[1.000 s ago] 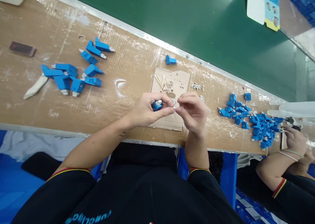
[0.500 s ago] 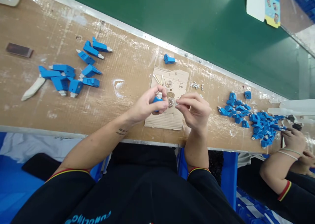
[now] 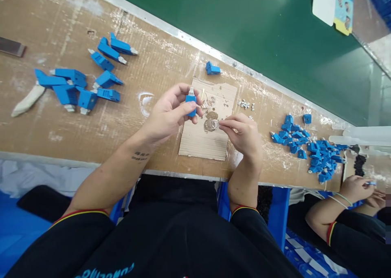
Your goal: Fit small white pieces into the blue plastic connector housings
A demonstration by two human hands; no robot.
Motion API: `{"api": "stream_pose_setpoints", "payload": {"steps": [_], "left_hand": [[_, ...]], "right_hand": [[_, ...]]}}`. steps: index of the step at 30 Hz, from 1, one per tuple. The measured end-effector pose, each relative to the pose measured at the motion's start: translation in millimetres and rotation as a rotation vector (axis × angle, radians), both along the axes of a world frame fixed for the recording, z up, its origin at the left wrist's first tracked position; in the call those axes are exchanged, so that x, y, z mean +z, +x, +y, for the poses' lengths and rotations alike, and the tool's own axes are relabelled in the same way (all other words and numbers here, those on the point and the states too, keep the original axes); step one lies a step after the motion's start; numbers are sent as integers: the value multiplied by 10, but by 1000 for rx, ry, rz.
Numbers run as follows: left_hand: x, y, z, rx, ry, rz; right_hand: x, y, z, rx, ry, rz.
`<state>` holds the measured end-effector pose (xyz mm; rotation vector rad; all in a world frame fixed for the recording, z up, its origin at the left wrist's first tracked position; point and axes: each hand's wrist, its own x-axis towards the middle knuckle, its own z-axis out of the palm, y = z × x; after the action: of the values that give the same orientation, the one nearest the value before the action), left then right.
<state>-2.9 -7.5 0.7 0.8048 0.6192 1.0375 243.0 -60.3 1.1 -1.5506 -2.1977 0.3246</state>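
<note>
Brown-covered worktop [image 3: 165, 151] runs beside a green surface [image 3: 214, 17] along its far edge. Toward the left end lie a dark bar [image 3: 10, 47], a pale curved strip [image 3: 29, 102] and blue parts [image 3: 65, 93] with white tips, set out loosely, presumably for easy pickup. Left hand [image 3: 166, 117] pinches a blue piece [image 3: 191, 99] between thumb and fingers above the worktop, its white tip [image 3: 191, 91] pointing to the far edge, apparently held so that the tip stays free. Beneath, a cardboard sheet [image 3: 201, 145] bears brown stains and probably protects the covering. Right hand [image 3: 244, 135] has thumb and forefinger pressed together beside a small clear item [image 3: 214, 124]; whether anything is pinched cannot be told. White bits [image 3: 244, 104] lie just beyond, likely within reach. Toward the right end sits a blue heap [image 3: 326, 157], near a co-worker's hand [image 3: 352, 188].
</note>
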Motion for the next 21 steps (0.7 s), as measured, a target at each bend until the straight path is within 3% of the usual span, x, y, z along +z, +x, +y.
{"api": "stream_pose_setpoints", "payload": {"steps": [11,21], "left_hand": [[-122,-17,22,65,57,121],[-5,-29,15,48,-84,92]], "right_hand": [[-12,-16,-7,1,-5,-14],[5,-39,-6,-19,-12,-52]]}}
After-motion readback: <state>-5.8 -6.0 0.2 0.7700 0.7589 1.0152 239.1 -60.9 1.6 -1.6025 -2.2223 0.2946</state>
